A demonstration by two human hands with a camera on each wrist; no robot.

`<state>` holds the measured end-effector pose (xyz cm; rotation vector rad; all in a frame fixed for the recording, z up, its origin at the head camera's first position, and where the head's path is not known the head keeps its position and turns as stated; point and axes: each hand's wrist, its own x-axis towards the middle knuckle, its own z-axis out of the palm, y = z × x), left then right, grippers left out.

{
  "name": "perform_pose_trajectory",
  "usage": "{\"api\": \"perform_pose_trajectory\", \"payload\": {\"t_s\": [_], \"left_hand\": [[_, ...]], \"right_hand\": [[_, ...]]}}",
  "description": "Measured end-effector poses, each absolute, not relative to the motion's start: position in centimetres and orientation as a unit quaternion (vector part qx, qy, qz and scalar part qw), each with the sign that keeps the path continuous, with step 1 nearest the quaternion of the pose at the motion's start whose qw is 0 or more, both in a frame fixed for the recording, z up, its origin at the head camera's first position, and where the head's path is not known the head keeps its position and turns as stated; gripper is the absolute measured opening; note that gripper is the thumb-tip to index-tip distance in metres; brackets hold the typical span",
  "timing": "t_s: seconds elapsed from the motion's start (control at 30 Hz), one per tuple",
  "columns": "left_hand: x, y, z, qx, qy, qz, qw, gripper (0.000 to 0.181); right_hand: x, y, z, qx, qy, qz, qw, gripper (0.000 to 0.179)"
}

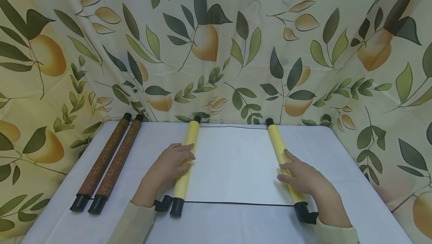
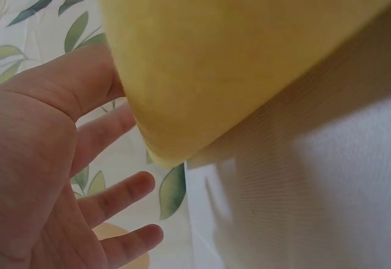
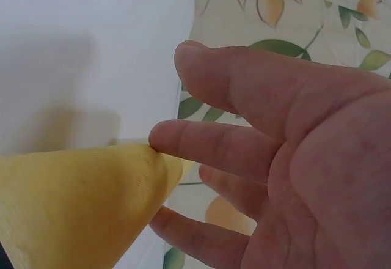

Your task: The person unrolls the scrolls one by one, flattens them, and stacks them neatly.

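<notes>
While the left hand (image 1: 167, 164) and right hand (image 1: 301, 176) rest loose, ungripping fingers on the yellow scroll (image 1: 236, 165), lying partly unrolled from the counter's (image 1: 325, 150) far edge, light, matched pressure should keep it flat.

Cream leaf-printed fabric (image 1: 224, 48) hangs behind and beside a white-covered table (image 1: 236, 225).

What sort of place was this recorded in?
Probably an indoor tabletop recording set-up, though the wider room isn't visible. Signs: a flat white-topped table, a cream fabric backdrop printed with orange fruit and green leaves, and a partly unrolled white scroll with yellow rolls laid on the table.
</notes>
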<state>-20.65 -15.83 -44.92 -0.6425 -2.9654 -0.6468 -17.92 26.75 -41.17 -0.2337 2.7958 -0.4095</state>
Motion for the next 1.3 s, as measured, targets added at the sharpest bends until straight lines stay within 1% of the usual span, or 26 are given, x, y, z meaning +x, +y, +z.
{"api": "perform_pose_trajectory", "payload": {"t_s": [0.2, 0.37, 0.53, 0.67, 0.83, 1.0, 1.3], "left_hand": [[-20.4, -15.9, -44.9, -0.208, -0.954, -0.217, 0.015, 0.024], [-20.5, -16.0, -45.2, -0.216, -0.954, -0.204, 0.022, 0.018], [-20.6, -16.1, -45.2, -0.234, -0.955, -0.181, 0.033, 0.016], [-20.8, -15.8, -44.7, -0.268, -0.948, -0.168, 0.044, 0.014], [-21.0, -15.4, -44.2, -0.296, -0.947, -0.121, 0.033, 0.02], [-21.0, -16.1, -44.1, -0.288, -0.955, -0.069, 0.023, 0.023], [-20.7, -17.5, -43.9, -0.293, -0.955, -0.037, 0.022, 0.029]], "right_hand": [[-17.9, 26.8, -41.3, -0.08, 0.973, -0.145, 0.158, 0.059], [-17.9, 27.0, -41.3, -0.079, 0.974, -0.138, 0.164, 0.065], [-17.9, 27.0, -41.2, -0.093, 0.972, -0.143, 0.162, 0.062], [-17.9, 27.1, -41.1, -0.095, 0.974, -0.134, 0.158, 0.057], [-17.7, 27.8, -41.0, -0.098, 0.976, -0.111, 0.157, 0.048], [-17.9, 28.4, -41.3, -0.114, 0.977, -0.079, 0.16, 0.051], [-18.3, 29.0, -41.8, -0.129, 0.979, -0.04, 0.149, 0.055]]}}
